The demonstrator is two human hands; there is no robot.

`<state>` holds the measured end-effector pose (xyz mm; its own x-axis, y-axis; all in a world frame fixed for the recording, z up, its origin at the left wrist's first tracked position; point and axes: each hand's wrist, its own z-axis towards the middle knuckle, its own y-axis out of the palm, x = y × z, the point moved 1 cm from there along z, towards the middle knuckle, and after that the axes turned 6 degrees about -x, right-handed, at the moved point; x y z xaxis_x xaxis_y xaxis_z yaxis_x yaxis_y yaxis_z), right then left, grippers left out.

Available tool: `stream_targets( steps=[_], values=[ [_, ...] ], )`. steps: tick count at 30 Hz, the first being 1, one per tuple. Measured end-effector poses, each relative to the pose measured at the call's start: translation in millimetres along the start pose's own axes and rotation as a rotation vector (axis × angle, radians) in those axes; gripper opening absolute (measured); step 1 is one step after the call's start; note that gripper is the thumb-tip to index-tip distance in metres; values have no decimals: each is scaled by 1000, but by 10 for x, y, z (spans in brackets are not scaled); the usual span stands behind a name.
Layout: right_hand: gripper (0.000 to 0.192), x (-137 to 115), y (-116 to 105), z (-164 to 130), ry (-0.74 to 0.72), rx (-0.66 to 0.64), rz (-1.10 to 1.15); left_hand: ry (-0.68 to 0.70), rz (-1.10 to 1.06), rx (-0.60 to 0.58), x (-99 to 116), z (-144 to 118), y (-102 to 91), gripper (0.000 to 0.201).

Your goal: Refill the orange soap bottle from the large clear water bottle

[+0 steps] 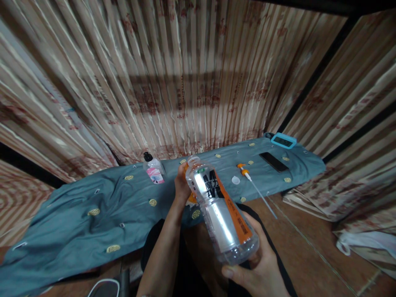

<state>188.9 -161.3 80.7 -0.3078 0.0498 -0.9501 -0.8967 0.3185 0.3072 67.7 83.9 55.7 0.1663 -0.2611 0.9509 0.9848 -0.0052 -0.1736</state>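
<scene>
My right hand (261, 264) grips a clear plastic drink bottle (221, 210) near its base. This bottle has a silver and orange label, no cap on its mouth, and leans with the mouth pointing away and to the left. Just behind its neck, my left hand (182, 183) is wrapped round an orange container (192, 199), mostly hidden by the drink bottle. On the blue-green cloth to the right lie an orange pump head with a long tube (245, 172) and a small white disc (235, 180).
A clear bottle with a black cap and pink label (154, 170) stands on the cloth (136, 194) at left. Toward the right end are a black phone (274, 161) and a blue digital clock (283, 141). Patterned curtains (192, 82) hang behind and at both sides.
</scene>
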Motion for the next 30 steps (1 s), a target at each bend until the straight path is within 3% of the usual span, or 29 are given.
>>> stream_targets(
  steps=[30],
  values=[
    [108, 37, -41, 26, -20, -27, -50, 62, 5, 1, -130, 25, -3, 33]
  ],
)
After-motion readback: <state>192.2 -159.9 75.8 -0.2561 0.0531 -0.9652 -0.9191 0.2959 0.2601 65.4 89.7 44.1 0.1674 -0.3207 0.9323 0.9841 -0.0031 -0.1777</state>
